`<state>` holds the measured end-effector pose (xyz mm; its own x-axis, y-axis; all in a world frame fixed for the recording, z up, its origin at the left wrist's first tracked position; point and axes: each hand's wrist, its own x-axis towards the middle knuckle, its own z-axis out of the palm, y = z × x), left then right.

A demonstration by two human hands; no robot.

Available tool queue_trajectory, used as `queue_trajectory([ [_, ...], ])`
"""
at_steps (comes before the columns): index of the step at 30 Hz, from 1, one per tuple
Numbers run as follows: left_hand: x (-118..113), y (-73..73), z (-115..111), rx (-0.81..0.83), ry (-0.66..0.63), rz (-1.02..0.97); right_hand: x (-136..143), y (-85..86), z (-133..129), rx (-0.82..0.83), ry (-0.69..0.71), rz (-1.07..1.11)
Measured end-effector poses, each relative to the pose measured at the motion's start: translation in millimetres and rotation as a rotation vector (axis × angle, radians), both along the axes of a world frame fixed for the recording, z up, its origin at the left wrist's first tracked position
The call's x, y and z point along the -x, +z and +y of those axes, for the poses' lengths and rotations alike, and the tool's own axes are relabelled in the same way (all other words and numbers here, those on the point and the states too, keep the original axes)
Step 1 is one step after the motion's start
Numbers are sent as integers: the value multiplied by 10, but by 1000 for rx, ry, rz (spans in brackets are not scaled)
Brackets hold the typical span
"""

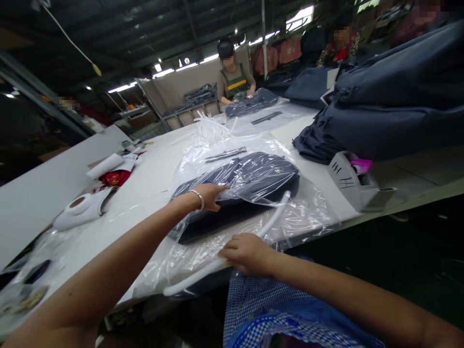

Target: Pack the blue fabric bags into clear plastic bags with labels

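Observation:
A dark navy fabric item, probably a bag [266, 171], lies inside a clear plastic bag [308, 208] whose mouth faces me at the table's near edge. My left hand [210, 195] is at the upper layer of plastic, its fingers closed on the film near the opening. With closed fingers my right hand [250, 253] grips the middle of a curved white foam rod [274, 220]. One rod end points left along the table edge; the other reaches up to the right, against the navy item. The fingertips of my right hand are partly hidden.
More white rods [212, 130] lie bunched behind the plastic. A navy fabric pile [395, 106] and a white holder [342, 176] stand right. A white roll [81, 208] lies left on the white table [154, 164]. A co-worker [234, 79] handles wrapped goods across it.

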<state>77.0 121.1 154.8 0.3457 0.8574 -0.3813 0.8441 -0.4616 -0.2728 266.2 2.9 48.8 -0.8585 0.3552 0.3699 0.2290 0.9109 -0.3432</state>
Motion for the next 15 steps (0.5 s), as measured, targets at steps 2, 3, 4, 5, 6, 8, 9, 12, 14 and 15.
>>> queue_trajectory([
  [2,-6,3,-23,5,-8,-5,-159,-62,166,29,-61,30],
  [3,-11,7,-36,8,-9,-7,-246,-93,247,50,-85,57],
  [4,-16,12,-48,10,-7,-7,-336,-124,322,75,-102,91],
  [5,-20,17,-60,11,-2,-7,-429,-154,389,103,-117,133],
  [6,-23,21,-69,10,3,-6,-523,-181,443,133,-132,179],
  [8,-25,28,-78,4,12,-7,-697,-227,514,192,-176,269],
  [9,-24,29,-78,4,15,-8,-766,-245,532,216,-209,306],
  [12,-26,29,-66,10,12,-13,-831,-294,548,235,-304,370],
  [14,-35,31,-60,16,8,-9,-725,-324,553,197,-313,379],
  [15,-39,32,-60,16,9,-5,-632,-338,557,166,-302,375],
])
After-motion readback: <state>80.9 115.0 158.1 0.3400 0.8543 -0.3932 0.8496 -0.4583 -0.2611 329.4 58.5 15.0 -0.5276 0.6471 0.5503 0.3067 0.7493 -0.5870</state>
